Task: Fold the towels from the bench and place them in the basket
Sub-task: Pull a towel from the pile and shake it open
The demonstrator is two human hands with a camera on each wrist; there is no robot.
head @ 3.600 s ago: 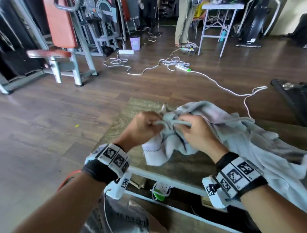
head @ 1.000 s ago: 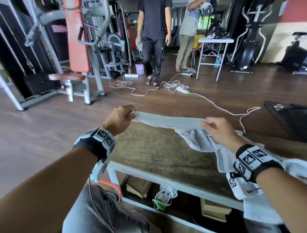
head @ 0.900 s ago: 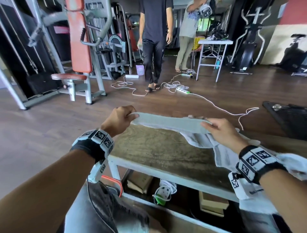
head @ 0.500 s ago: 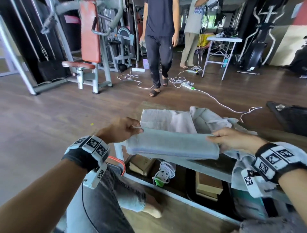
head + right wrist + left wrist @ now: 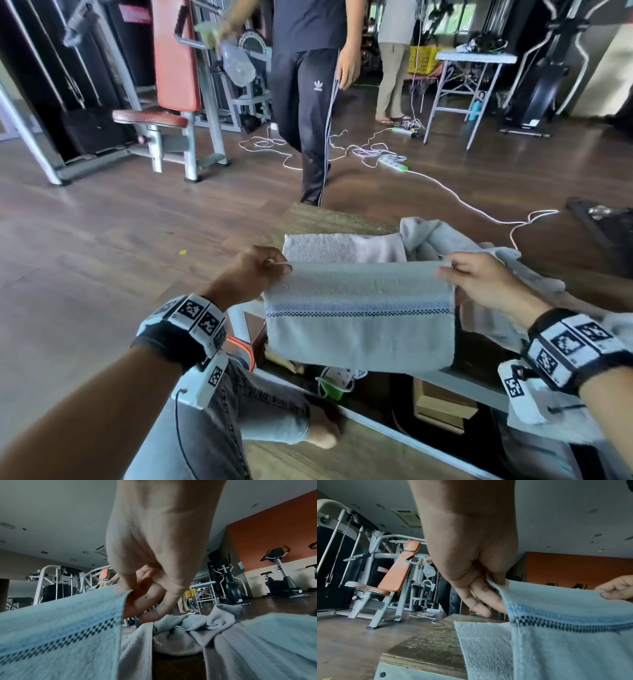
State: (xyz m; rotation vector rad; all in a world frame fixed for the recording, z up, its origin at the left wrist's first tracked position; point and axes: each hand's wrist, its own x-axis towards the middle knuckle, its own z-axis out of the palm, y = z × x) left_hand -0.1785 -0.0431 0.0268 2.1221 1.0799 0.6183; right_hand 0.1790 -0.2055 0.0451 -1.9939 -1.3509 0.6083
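A pale blue towel [image 5: 359,325] with a dark checked stripe hangs doubled over between my hands, its fold at the top. My left hand [image 5: 255,274] pinches its upper left corner [image 5: 494,582], and my right hand [image 5: 476,277] pinches the upper right corner [image 5: 126,592]. The far half of the towel [image 5: 342,247] lies flat on the wooden bench [image 5: 329,221]. A crumpled heap of grey towels [image 5: 442,240] lies on the bench to the right, spilling toward my right forearm. No basket for the towels shows in any view.
A person in black trousers [image 5: 308,113] stands just beyond the bench's far end. White cables and a power strip [image 5: 394,161] trail over the wooden floor. An orange-padded gym machine [image 5: 171,85] stands at the far left, a white table [image 5: 476,61] at the back right.
My hands have pulled the towel's held edge back toward me and lifted it, so the doubled part now hangs over the bench's near edge. The person in black has walked closer.
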